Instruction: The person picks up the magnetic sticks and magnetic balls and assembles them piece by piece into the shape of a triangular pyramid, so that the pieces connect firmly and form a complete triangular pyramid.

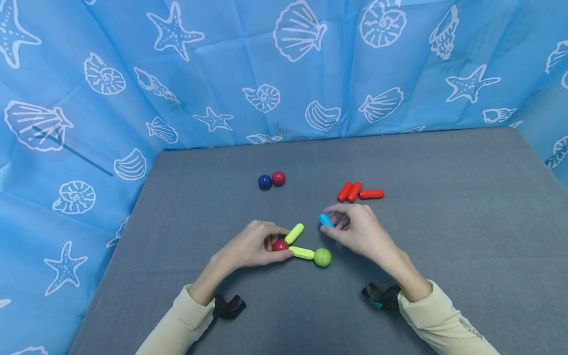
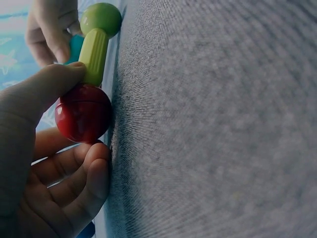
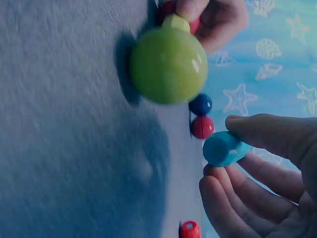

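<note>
My left hand (image 1: 254, 245) grips a red ball (image 1: 280, 245) that joins two yellow-green rods. One rod (image 1: 295, 233) slants up and away; the other rod (image 1: 302, 253) runs right to a green ball (image 1: 322, 257). In the left wrist view the thumb lies on the rod beside the red ball (image 2: 84, 115). Between thumb and fingers my right hand (image 1: 360, 230) pinches a short blue rod (image 1: 327, 220), above and to the right of the green ball. The blue rod's round end (image 3: 218, 150) faces the camera in the right wrist view.
Farther back on the grey table (image 1: 199, 197) sit a dark blue ball (image 1: 265, 182) and another red ball (image 1: 278, 178), side by side. Several red rods (image 1: 354, 192) lie beyond my right hand. A blue curtain (image 1: 230, 74) with white shell prints borders the table's back and left.
</note>
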The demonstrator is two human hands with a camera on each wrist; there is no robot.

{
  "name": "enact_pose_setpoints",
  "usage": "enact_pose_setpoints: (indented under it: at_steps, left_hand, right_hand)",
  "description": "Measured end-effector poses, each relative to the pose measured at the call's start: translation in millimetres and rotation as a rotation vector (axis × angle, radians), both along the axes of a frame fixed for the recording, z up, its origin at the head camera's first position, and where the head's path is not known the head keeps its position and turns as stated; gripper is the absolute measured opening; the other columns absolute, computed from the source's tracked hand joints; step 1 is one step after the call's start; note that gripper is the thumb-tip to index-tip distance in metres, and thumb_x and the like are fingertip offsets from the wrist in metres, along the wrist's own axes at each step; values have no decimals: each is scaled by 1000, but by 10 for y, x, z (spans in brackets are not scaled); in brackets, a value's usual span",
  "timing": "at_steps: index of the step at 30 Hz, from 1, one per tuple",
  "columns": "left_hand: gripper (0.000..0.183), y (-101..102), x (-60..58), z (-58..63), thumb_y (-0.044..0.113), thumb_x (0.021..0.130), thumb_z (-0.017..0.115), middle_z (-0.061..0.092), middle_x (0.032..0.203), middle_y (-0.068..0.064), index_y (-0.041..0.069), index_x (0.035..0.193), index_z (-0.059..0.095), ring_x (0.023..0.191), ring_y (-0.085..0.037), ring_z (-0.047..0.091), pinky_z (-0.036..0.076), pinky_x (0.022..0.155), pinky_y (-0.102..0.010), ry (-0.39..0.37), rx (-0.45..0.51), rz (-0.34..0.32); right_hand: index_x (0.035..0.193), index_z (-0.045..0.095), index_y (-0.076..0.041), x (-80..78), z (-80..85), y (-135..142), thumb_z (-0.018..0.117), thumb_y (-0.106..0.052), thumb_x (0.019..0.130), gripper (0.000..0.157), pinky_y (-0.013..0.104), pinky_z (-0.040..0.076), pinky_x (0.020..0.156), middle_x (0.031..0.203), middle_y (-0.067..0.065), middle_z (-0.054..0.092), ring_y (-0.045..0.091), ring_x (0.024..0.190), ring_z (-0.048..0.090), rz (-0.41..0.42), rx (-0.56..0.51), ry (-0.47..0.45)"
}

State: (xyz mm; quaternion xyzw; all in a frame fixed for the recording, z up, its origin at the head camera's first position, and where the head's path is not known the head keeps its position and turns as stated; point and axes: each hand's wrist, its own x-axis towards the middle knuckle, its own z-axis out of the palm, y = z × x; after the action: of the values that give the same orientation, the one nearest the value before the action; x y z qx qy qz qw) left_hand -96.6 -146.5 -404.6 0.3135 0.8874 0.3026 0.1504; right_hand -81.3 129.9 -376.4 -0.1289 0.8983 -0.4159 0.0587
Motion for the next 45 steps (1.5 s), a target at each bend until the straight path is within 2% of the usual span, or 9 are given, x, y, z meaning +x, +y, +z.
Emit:
enact_pose_setpoints:
  at_steps: [7, 12, 18, 26, 39, 45]
  left_hand:
    - [44, -3, -7, -9, 34, 88, 81, 60, 78, 5, 11, 125, 73, 63, -4, 52, 44, 55, -16, -6, 20, -6]
    - [44, 0, -11, -7, 35, 88, 81, 60, 77, 5, 11, 124, 73, 63, -3, 52, 44, 55, -17, -7, 28, -6]
    - [44, -4, -11, -12, 35, 88, 81, 59, 76, 5, 11, 124, 73, 61, -2, 51, 45, 54, -17, -6, 29, -10]
    - [41, 18, 2, -17, 34, 88, 81, 59, 73, 5, 10, 121, 74, 59, 0, 49, 43, 53, -16, 10, 40, -20]
    - [43, 21, 4, -6, 35, 89, 80, 58, 73, 5, 8, 122, 73, 59, 0, 48, 41, 52, -15, 2, 25, -29]
    - [48, 23, 12, 2, 35, 89, 79, 57, 71, 5, 7, 127, 70, 57, 0, 47, 40, 51, -15, 7, 21, -30]
  right_hand:
    - [117, 73, -2, 33, -50, -88, 80, -13, 87, 33, 26, 60, 73, 92, 6, 75, 12, 80, 70, 58, -35, -29]
    - [118, 73, -2, 42, -92, -119, 80, -15, 87, 34, 26, 60, 73, 93, 6, 76, 12, 80, 70, 61, -59, -70]
    - [119, 72, 1, 41, -147, -173, 79, -13, 88, 35, 27, 61, 74, 91, 6, 76, 10, 78, 69, 78, -64, -73]
    - [117, 73, 5, 42, -153, -226, 75, -10, 89, 32, 21, 54, 64, 81, 4, 73, 6, 70, 64, 98, -38, -64]
    - [114, 74, 6, 45, -171, -264, 72, -10, 90, 29, 20, 44, 53, 72, 2, 69, 7, 58, 55, 83, 5, -81]
    - [114, 74, 5, 45, -182, -281, 73, -11, 91, 28, 20, 43, 51, 70, 2, 68, 6, 55, 53, 73, 15, -69]
